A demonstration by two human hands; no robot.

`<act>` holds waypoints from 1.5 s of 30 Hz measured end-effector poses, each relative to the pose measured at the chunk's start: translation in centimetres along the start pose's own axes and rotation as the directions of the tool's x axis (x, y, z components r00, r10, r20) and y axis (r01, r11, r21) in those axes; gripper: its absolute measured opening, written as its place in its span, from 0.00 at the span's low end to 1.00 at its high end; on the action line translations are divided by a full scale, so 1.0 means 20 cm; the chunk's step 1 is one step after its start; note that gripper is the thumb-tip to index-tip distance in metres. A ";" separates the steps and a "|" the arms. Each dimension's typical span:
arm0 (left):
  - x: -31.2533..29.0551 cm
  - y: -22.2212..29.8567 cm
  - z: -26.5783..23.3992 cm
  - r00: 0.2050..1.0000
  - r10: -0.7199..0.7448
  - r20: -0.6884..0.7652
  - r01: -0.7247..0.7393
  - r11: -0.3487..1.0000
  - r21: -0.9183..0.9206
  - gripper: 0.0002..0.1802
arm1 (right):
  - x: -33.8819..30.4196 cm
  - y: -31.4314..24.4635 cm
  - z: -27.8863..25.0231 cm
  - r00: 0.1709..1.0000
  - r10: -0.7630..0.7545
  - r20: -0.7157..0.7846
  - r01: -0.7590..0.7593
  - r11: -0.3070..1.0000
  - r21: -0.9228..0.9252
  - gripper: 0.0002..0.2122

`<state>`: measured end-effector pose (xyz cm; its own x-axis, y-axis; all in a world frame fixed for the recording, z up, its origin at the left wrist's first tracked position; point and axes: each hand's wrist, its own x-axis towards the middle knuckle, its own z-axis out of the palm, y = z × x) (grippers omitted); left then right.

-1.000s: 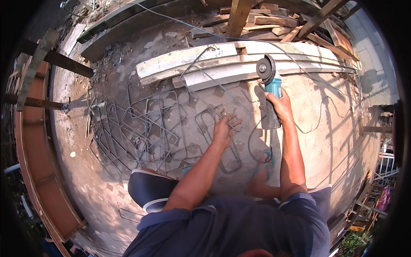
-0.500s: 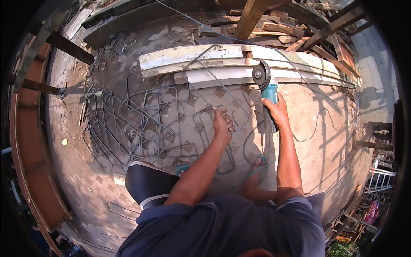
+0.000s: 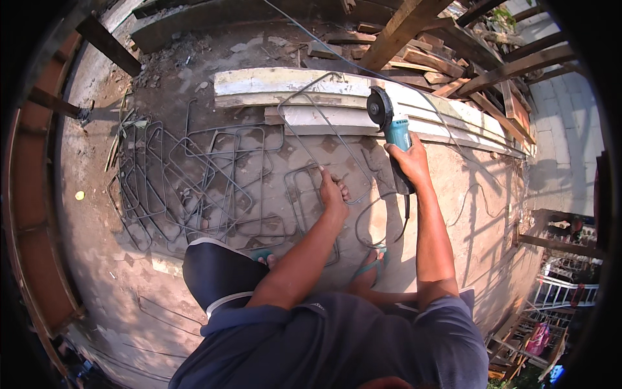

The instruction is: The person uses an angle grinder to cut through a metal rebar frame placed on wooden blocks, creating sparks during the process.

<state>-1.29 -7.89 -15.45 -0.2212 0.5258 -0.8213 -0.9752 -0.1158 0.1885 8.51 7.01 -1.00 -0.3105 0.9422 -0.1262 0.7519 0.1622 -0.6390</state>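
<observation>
My right hand (image 3: 411,159) is wrapped round the body of an angle grinder (image 3: 398,133) with a teal housing and a dark lower end. Its dark disc and guard point away from me, above the floor near some pale boards. Thin bent steel rod, shaped as a rebar stirrup (image 3: 332,124), slants up from my left hand (image 3: 334,192), which is closed on it with the thumb along the rod. The stirrup's far end overlaps the boards in view. Beneath and left of that hand, several more bent stirrups (image 3: 214,172) lie tangled on the patterned floor.
Long pale boards (image 3: 259,84) lie across the floor ahead, with scrap timber (image 3: 434,61) piled behind them. A dark cord (image 3: 363,227) loops near my sandalled foot (image 3: 369,267). Wooden posts (image 3: 408,32) slant in at the top. A block wall (image 3: 564,129) stands at right.
The grinder has shifted slightly left and tilted, so its disc shows at a different angle. My left hand keeps its hold on the stirrup. The whole view has turned a little.
</observation>
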 end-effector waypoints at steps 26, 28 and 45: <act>-0.18 0.11 -0.14 0.872 -0.326 0.366 0.131 0.875 0.466 0.18 | 0.10 0.04 0.00 0.998 -0.059 0.036 0.058 0.998 0.016 0.31; -0.17 0.14 -0.17 0.815 -0.407 0.413 0.239 0.885 0.399 0.17 | 0.11 0.04 0.00 0.997 -0.077 0.028 0.076 0.997 0.024 0.31; -0.06 0.02 -0.17 0.877 -0.280 0.391 0.049 0.861 0.507 0.26 | 0.33 0.07 -0.06 0.981 -0.148 0.124 0.148 0.989 0.011 0.34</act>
<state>-1.40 -11.43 -16.23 0.0806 0.8226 -0.5628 -0.8481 0.3533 0.3949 8.23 13.77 -1.93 -0.4886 0.8637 -0.1234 0.6909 0.2967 -0.6592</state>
